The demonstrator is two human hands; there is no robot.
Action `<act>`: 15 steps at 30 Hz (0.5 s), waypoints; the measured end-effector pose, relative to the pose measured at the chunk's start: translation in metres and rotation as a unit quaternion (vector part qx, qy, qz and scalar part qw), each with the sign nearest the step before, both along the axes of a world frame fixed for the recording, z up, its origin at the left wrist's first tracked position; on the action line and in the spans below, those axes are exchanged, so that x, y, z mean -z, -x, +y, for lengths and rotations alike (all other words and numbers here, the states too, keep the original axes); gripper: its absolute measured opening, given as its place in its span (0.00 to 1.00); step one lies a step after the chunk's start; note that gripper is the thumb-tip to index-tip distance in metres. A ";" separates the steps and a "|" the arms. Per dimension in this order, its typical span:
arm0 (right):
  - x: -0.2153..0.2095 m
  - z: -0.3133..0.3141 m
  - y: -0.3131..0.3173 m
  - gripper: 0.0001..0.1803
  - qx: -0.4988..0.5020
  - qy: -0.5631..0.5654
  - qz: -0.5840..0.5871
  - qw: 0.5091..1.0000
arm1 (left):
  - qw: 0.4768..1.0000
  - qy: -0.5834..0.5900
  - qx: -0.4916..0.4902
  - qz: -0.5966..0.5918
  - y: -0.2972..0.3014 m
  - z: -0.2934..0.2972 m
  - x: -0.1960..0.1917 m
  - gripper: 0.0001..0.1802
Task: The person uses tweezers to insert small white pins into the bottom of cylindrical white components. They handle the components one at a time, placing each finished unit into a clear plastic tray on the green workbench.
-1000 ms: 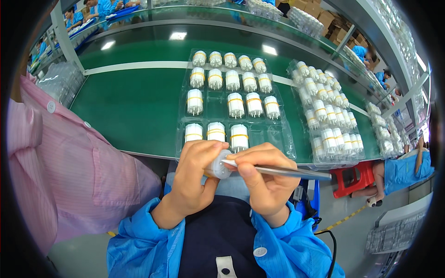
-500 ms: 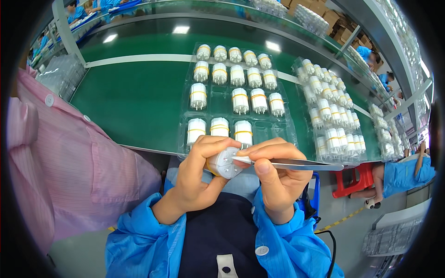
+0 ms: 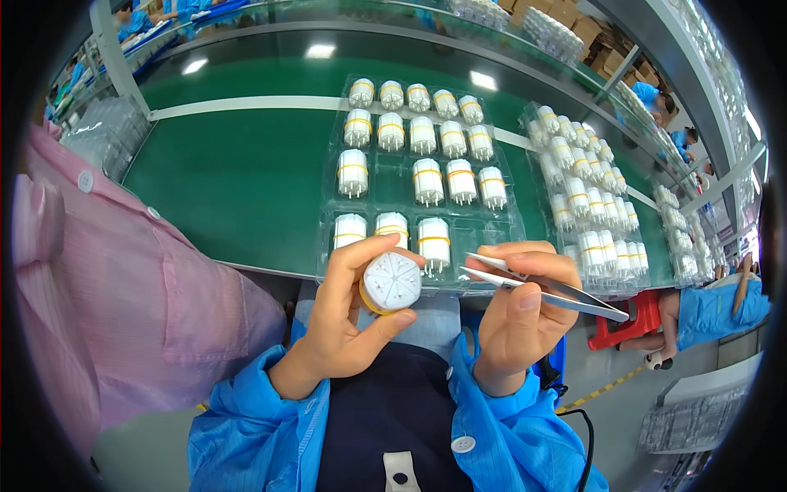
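Between its thumb and fingers, my left hand (image 3: 348,316) grips a white plug adapter (image 3: 392,281). The adapter is round with a yellow band, and its face, split into wedge-shaped sections, is tilted up at me. My right hand (image 3: 529,307) holds a pair of tweezers (image 3: 566,297). Their pale tips are spread apart, point left, and stay clear of the adapter. Just beyond my hands lies a clear plastic tray (image 3: 385,193) with rows of similar white adapters; the pocket second from the left in its third row holds none.
More filled trays (image 3: 578,189) stand to the right on the green conveyor belt (image 3: 221,180). Stacked clear trays (image 3: 111,131) sit at the left. A person in a pink garment (image 3: 147,287) is close on my left. A red stool (image 3: 623,324) stands at right, near a co-worker in blue.
The tweezers have moved right, off the adapter, and their tips have spread. My left hand has turned the adapter so its face points more upward.
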State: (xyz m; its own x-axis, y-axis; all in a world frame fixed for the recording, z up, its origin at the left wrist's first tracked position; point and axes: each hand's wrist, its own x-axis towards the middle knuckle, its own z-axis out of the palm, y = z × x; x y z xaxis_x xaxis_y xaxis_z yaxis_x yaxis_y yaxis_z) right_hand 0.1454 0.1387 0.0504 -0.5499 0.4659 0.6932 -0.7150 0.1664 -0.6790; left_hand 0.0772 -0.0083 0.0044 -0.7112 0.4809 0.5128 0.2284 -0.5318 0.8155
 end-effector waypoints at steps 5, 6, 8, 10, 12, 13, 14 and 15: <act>0.005 0.031 0.009 0.12 0.024 -0.016 0.005 1.000 | 0.979 0.075 -0.064 0.176 0.024 -0.008 0.005 0.25; 0.005 0.049 0.013 0.08 0.063 -0.097 -0.004 0.993 | 0.982 0.089 -0.077 0.150 0.026 -0.010 0.004 0.25; 0.003 0.077 0.032 0.06 0.118 -0.122 -0.010 0.985 | 0.983 0.118 -0.104 0.098 0.026 -0.014 -0.002 0.26; 0.002 0.106 0.047 0.05 0.112 -0.203 -0.133 0.964 | 0.987 0.093 -0.114 0.070 0.031 -0.013 -0.003 0.28; -0.003 0.117 0.066 0.07 0.099 -0.246 -0.238 0.934 | 0.986 0.092 -0.122 0.070 0.037 -0.012 -0.004 0.28; 0.000 0.122 0.076 0.09 0.092 -0.294 -0.297 0.904 | 0.985 0.100 -0.122 0.070 0.037 -0.009 -0.006 0.28; 0.007 0.127 0.088 0.11 0.076 -0.340 -0.351 0.869 | 0.985 0.104 -0.121 0.068 0.037 -0.008 -0.006 0.28; 0.014 0.128 0.097 0.13 0.089 -0.375 -0.357 0.851 | 0.985 0.108 -0.116 0.065 0.039 -0.006 -0.005 0.28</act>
State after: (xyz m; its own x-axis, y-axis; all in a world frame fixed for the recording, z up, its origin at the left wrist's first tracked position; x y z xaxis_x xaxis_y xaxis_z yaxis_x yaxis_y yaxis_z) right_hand 0.0486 0.2665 0.0361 -0.9224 0.1597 0.3516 -0.0835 0.8064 -0.5854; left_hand 0.0387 -0.0140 0.0098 -0.7499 0.4205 0.5108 0.4336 -0.2707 0.8595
